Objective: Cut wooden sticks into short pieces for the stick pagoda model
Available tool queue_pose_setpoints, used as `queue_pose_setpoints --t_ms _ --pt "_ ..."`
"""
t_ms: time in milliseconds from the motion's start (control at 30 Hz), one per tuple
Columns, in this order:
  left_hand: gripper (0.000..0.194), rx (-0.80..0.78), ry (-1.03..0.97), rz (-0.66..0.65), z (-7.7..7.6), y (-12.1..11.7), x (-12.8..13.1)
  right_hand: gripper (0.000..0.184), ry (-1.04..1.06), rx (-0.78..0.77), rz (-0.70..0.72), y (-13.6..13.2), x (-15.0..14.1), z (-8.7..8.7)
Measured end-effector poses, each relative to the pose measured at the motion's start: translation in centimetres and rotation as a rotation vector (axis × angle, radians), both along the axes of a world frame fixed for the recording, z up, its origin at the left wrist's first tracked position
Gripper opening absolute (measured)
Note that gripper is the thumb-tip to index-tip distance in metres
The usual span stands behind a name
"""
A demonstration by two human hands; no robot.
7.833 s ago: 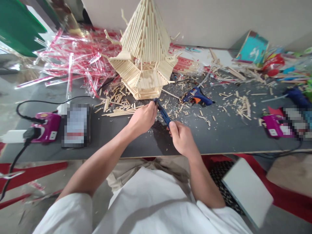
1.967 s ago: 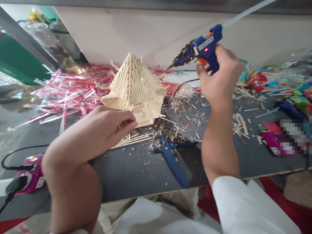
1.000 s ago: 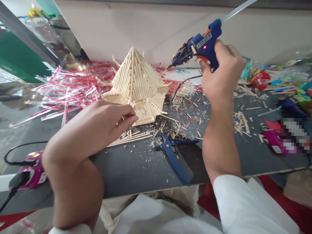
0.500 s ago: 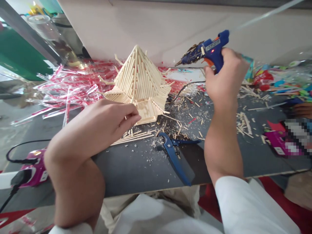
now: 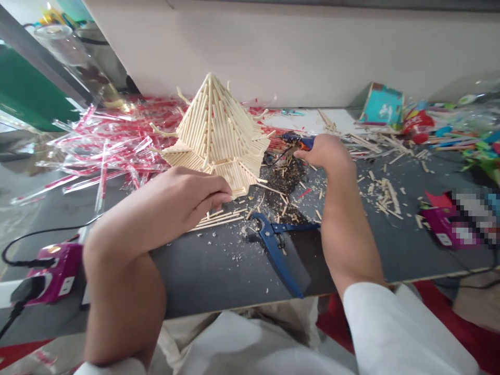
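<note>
- Held the glue gun (image 5: 308,141) in the right hand (image 5: 330,151), low over the table (image 5: 203,276), right of the model (image 5: 219,125); had the nozzle turned toward the model, with the handle mostly hidden.
- Bent the left hand (image 5: 203,195) in front of the model, narrow, with thumb and fingertips close together; could not tell whether gripping a small piece or touching the front edge.
- Stood the model upright on the table, with the pointed stick roof above the flared lower tier.
- Left the cutter (image 5: 279,255) lying open in front of the model, slightly to the right, with handles spread.
- Laid loose sticks (image 5: 222,220) just in front of the model, partly under the left hand.
- Scattered scraps (image 5: 289,192) to the right of the model.
- Heaped red and clear wrappers (image 5: 113,140) to the left of the model.
- Set one purple socket (image 5: 64,271) left and in front of the model, another well apart to the right.
- Propped the turquoise box (image 5: 382,105) behind and to the right of the model.
</note>
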State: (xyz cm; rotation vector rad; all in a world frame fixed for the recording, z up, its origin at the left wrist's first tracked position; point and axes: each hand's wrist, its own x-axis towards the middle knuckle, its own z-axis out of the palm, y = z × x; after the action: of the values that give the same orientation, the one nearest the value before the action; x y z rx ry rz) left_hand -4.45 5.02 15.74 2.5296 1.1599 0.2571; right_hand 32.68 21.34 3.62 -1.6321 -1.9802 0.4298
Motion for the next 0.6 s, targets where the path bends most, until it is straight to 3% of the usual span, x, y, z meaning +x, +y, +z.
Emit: queue_pose_setpoints --t_ms 33,67,133,200,233,300,367,433,500,600 --pt "0.036 -0.019 -0.019 -0.010 0.0 0.1 0.1 0.059 -0.109 0.008 -0.196 -0.8 -0.6 1.1" --pt "0.035 -0.039 -0.041 -0.018 0.0 0.2 0.2 0.047 -0.147 0.041 -0.267 -1.9 -1.4 2.5" --pt "0.033 -0.084 -0.092 -0.023 0.1 0.4 0.4 0.022 -0.057 0.179 -0.250 -4.6 -3.5 6.0" --pt "0.032 -0.128 -0.151 -0.016 0.2 0.5 0.5 0.004 0.180 0.397 -0.083 -7.8 -5.7 9.3" --pt "0.031 -0.144 -0.184 -0.011 0.1 0.5 0.5 0.004 0.292 0.473 0.031 -9.3 -6.8 10.6" --pt "0.029 -0.169 -0.261 -0.012 0.0 0.4 0.6 0.003 0.473 0.517 0.296 -11.8 -8.5 12.2" --pt "0.026 -0.191 -0.362 -0.007 -0.2 0.3 0.7 0.013 0.514 0.392 0.543 -13.3 -9.8 12.4" --pt "0.025 -0.210 -0.474 0.005 -0.4 0.2 0.7 0.018 0.516 0.239 0.689 -13.9 -10.7 11.8" --pt "0.027 -0.235 -0.519 0.036 -0.7 0.2 0.6 0.017 0.565 0.171 0.752 -13.7 -11.5 10.8" --pt "0.035 -0.269 -0.495 0.086 -1.0 0.4 0.4 0.013 0.684 0.186 0.798 -13.0 -12.6 9.5"
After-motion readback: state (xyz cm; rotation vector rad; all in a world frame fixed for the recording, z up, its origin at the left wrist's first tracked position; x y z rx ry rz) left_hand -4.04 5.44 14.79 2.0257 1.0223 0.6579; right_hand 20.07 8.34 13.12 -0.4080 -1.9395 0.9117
